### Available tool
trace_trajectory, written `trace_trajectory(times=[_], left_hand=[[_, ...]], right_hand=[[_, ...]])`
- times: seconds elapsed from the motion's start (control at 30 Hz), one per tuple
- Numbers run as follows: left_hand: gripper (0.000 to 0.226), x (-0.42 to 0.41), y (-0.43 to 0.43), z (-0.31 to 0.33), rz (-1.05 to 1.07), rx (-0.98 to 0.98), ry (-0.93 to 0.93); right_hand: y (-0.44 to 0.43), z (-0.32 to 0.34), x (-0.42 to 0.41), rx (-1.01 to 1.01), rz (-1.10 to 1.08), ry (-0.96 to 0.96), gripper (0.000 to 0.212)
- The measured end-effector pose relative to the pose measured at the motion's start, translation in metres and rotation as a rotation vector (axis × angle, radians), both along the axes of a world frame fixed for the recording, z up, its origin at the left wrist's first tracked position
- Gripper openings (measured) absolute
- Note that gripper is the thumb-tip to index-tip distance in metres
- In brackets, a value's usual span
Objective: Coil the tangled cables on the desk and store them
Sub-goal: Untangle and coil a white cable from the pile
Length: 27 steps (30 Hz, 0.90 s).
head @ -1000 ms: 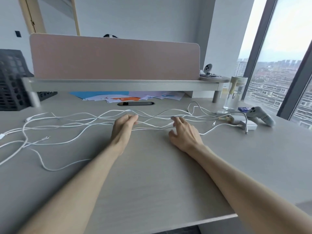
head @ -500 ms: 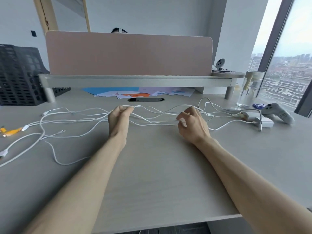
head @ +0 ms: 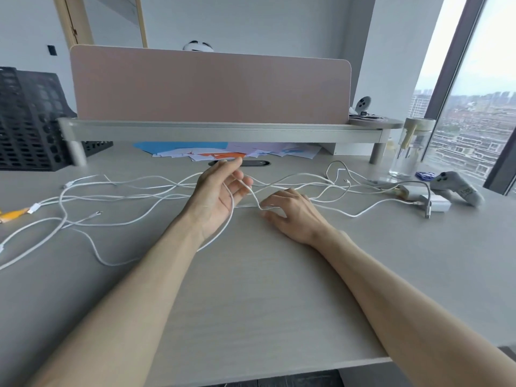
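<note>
1. Your left hand is lifted a little off the desk. The palm is turned up and to the side. Its fingers are loose and spread out, not closed.
2. A white cable lies over those fingers. It runs down across the palm and drops to the desk by your wrist.
3. Your right hand sits palm down on the desk, just beside the left hand. Its fingers are bent. The thumb and first finger pinch the same white cable where it comes down from the left hand.
4. The other cables lie in a messy tangle on the desk, behind and around both hands. They spread from the far left edge to the right side and cross over each other many times. They are loose, not coiled.
5. At the right end of the tangle lie white charger blocks with cables plugged in. A white game controller lies just beside them. A clear bottle stands behind them, near the window.
6. At the left edge a small yellow thing lies next to a cable end. A black basket with holes stands at the back left.
7. A long shelf on short legs runs along the back of the desk, with a pink screen standing behind it. Coloured papers lie under the shelf.
</note>
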<state>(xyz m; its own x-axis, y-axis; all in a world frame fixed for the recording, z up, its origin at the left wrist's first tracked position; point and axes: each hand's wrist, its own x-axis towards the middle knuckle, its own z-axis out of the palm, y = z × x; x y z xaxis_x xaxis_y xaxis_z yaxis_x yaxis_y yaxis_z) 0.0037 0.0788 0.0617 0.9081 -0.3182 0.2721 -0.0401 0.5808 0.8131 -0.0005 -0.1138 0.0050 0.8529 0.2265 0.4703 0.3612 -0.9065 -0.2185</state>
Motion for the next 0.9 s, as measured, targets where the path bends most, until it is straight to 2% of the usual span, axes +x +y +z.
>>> trace_trajectory(times=[0.2, 0.27, 0.43, 0.57, 0.63, 0.7, 0.77, 0.9], left_hand=[[0.031, 0.002, 0.004, 0.0, 0.04, 0.019, 0.015], [0.034, 0.005, 0.006, 0.0, 0.094, 0.083, 0.015], [0.034, 0.011, 0.007, -0.01, 0.343, 0.605, -0.2], [0.01, 0.016, 0.006, -0.031, 0.61, 1.358, -0.539], [0.019, 0.019, 0.007, -0.039, 0.612, 1.59, -0.56], [0.028, 0.021, 0.011, -0.04, 0.649, 1.73, -0.505], [0.028, 0.022, 0.013, -0.037, 0.707, 1.829, -0.477], [0.029, 0.022, 0.013, -0.033, 0.742, 1.901, -0.463]], right_hand=[[0.004, -0.001, 0.001, -0.033, 0.04, 0.014, 0.021], [0.006, 0.0, 0.001, -0.038, 0.023, 0.018, 0.016], [0.007, 0.0, -0.002, -0.061, 0.038, -0.065, 0.016], [0.011, 0.003, -0.005, -0.107, 0.038, 0.029, 0.028], [0.009, 0.002, -0.005, -0.094, 0.026, 0.051, 0.029], [0.007, 0.001, -0.004, -0.084, -0.021, 0.043, 0.028], [0.005, 0.001, -0.003, -0.107, -0.081, 0.029, 0.028], [0.003, -0.001, -0.002, -0.129, -0.167, 0.036, 0.029]])
